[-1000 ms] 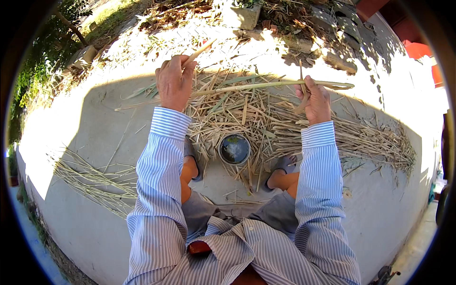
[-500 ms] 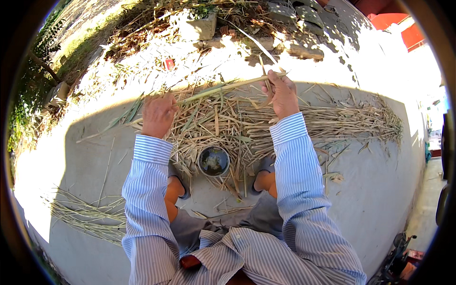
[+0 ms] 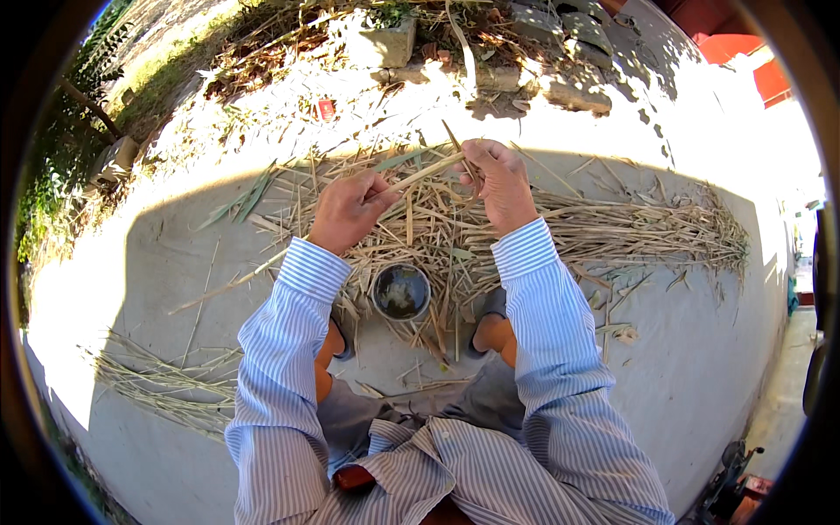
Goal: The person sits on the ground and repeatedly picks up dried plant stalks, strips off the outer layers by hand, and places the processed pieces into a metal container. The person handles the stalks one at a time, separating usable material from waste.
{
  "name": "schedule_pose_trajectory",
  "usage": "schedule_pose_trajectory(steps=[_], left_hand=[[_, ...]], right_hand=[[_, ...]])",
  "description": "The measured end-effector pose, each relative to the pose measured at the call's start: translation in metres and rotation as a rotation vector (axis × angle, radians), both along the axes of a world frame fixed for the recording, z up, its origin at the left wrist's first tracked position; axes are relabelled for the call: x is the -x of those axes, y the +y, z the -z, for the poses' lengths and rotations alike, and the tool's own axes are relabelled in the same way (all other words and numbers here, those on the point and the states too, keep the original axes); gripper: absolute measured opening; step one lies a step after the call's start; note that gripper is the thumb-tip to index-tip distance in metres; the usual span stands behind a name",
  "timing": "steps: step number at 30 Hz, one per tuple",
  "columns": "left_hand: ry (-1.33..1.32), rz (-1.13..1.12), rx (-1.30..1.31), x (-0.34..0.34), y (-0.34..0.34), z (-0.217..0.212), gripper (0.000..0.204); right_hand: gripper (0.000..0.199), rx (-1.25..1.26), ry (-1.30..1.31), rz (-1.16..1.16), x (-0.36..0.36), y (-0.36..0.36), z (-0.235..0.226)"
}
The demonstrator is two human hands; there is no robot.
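Observation:
My left hand [image 3: 348,213] is closed around a long pale reed-like stalk [image 3: 418,178], whose thin end runs out below the wrist toward the left. At the stalk's other end my right hand [image 3: 499,185] is closed, thumb and fingers pinching the tip together with a brown pointed strip, seemingly a dry leaf sheath [image 3: 452,138]. Beneath both hands lies a heap of dry stalks and peeled leaves [image 3: 429,223]. Between my feet and that heap stands a round bowl [image 3: 401,293] of dark liquid.
A bundle of dry stalks [image 3: 647,229] stretches to the right on the concrete floor. Thinner greenish stalks [image 3: 166,385] lie at the left. Farther off are a small red packet [image 3: 325,109], a stone block [image 3: 385,44] and sunlit leaf litter.
My left hand has moved right and nearer, closer to the right hand. The right hand has shifted slightly left. A long pale strip beyond the right hand now lies farther away.

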State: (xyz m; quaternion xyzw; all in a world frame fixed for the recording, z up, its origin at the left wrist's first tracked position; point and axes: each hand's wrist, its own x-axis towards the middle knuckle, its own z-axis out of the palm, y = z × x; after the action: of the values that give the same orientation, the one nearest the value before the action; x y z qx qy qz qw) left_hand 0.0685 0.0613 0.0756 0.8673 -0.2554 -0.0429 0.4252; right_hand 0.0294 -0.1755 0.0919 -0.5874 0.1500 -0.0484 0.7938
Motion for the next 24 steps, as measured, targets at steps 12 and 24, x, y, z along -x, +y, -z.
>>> schedule_pose_trajectory(steps=[12,24], left_hand=[[0.458,0.017,0.470,-0.005,-0.012,0.019,0.016],[0.506,-0.369,0.762,0.002,-0.008,0.001,0.016]], right_hand=[[0.034,-0.064,-0.021,-0.019,0.000,0.015,-0.001],[0.035,-0.019,0.035,0.008,0.002,0.017,0.004]])
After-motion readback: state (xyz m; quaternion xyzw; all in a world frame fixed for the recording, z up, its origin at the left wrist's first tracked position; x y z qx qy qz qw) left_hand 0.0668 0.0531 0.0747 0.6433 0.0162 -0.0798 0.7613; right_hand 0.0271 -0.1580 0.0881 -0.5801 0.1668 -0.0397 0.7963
